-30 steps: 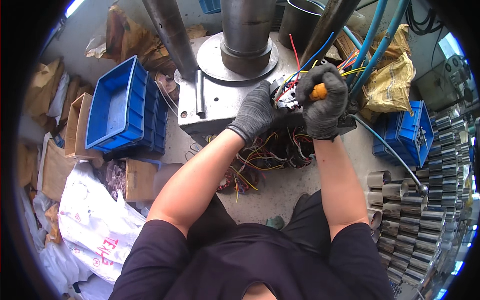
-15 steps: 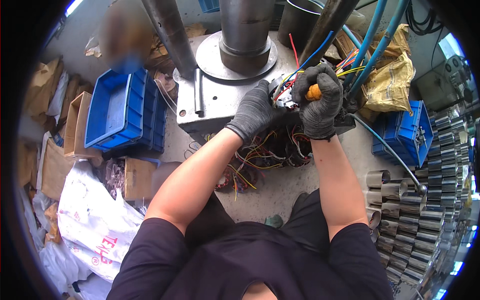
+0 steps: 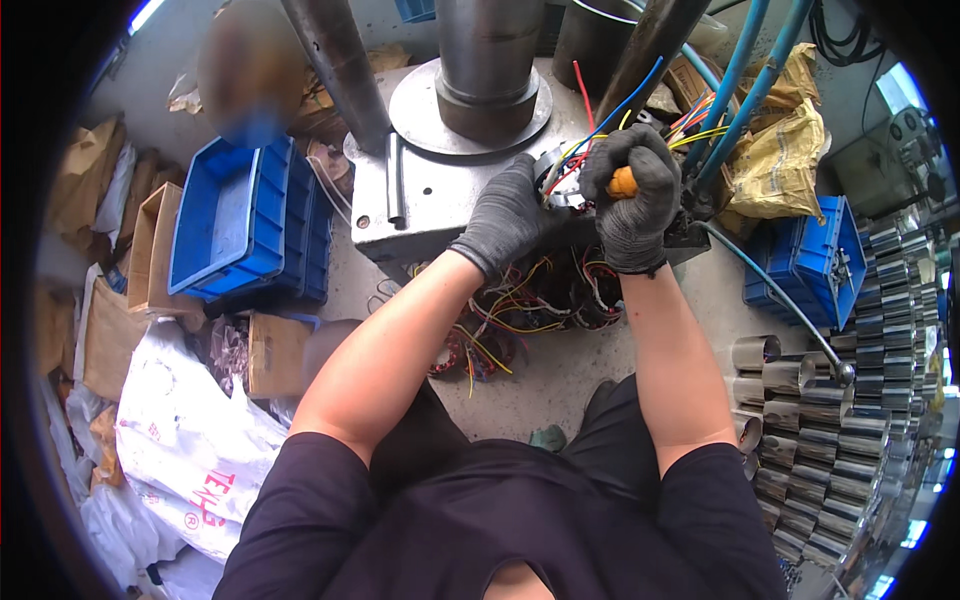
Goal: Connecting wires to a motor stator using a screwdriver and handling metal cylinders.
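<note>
Head: knit-gloved right hand (image 3: 632, 205) fists orange tool handle (image 3: 622, 183).

Workshop interior: grey concrete floor (image 3: 590, 370); blue plastic crates (image 3: 235, 225) at left, another blue crate (image 3: 810, 265) at right; cardboard boxes (image 3: 150, 250) and white sacks (image 3: 190, 450) lower left; rows of shiny metal cylinders (image 3: 860, 440) along right edge; bright daylight overall.

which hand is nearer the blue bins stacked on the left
Left. The gloved left hand rests on the grey metal base, a short way right of the blue bins. The right hand grips an orange-handled tool further right, beyond the left hand.
</note>
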`<control>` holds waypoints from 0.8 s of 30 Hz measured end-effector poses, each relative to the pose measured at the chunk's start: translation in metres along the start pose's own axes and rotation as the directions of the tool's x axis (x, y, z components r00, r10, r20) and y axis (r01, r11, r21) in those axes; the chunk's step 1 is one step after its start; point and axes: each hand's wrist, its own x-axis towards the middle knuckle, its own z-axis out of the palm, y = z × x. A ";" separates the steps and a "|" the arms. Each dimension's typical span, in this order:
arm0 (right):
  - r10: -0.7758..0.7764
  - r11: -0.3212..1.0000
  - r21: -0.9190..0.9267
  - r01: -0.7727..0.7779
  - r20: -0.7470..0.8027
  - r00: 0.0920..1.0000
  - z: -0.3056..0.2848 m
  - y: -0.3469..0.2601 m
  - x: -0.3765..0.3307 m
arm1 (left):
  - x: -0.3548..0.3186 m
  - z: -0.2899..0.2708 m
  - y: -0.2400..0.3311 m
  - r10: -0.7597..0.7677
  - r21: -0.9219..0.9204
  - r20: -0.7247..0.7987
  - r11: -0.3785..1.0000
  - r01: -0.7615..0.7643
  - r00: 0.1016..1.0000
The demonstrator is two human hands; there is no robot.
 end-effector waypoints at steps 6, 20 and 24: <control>-0.034 0.991 0.124 0.045 -0.091 0.995 0.024 -0.015 0.004 | -0.001 -0.002 -0.009 0.013 0.042 -0.066 0.999 -0.010 0.998; -0.041 0.992 -0.121 0.029 -0.100 0.994 0.004 0.008 -0.002 | 0.007 0.001 -0.007 0.019 -0.004 0.009 1.000 -0.019 1.000; 0.134 0.988 -0.052 -0.144 -0.166 0.977 0.000 -0.026 -0.001 | -0.001 0.015 -0.017 0.067 0.034 -0.094 0.997 -0.064 0.993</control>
